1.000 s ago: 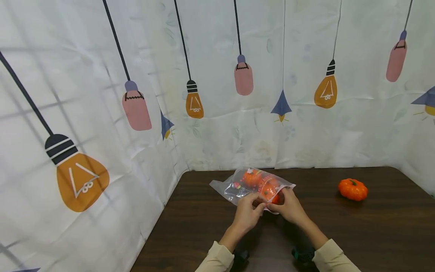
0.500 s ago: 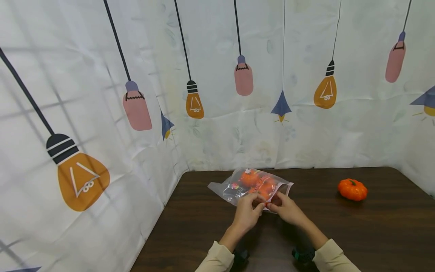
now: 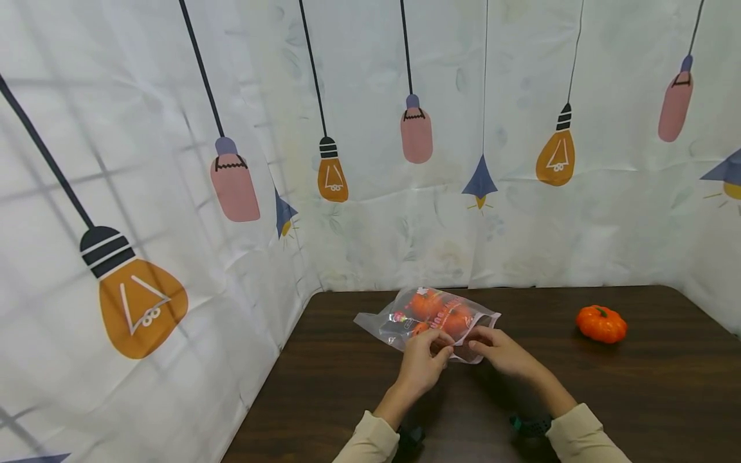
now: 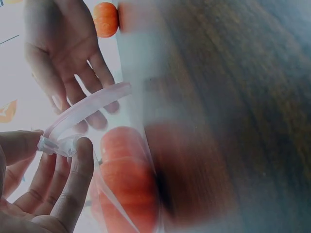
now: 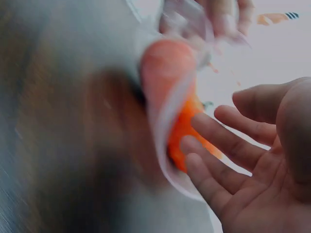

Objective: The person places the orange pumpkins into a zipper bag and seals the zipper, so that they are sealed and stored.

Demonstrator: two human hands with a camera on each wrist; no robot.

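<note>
A clear plastic bag (image 3: 377, 323) with red print lies on its side on the dark table, its mouth facing right. Orange toy pumpkins (image 3: 425, 304) show through its plastic, and one pumpkin (image 5: 182, 131) sits near the mouth in the right wrist view. My left hand (image 3: 425, 361) pinches the bag's near rim between thumb and fingers. Spread and holding nothing, my right hand (image 3: 505, 352) has its fingertips at the bag's opening. In the left wrist view those fingers (image 4: 90, 80) reach behind the pale rim. Blur hides the pumpkins' lower parts in both wrist views.
One more orange pumpkin (image 3: 602, 323) stands alone on the right of the brown wooden table (image 3: 654, 392). A white curtain (image 3: 370, 238) printed with lamps hangs along the table's back and left sides.
My right hand has drawn back a little to the right and its fingers have loosened. The left hand keeps its pinch on the rim; the bag has shifted slightly left.
</note>
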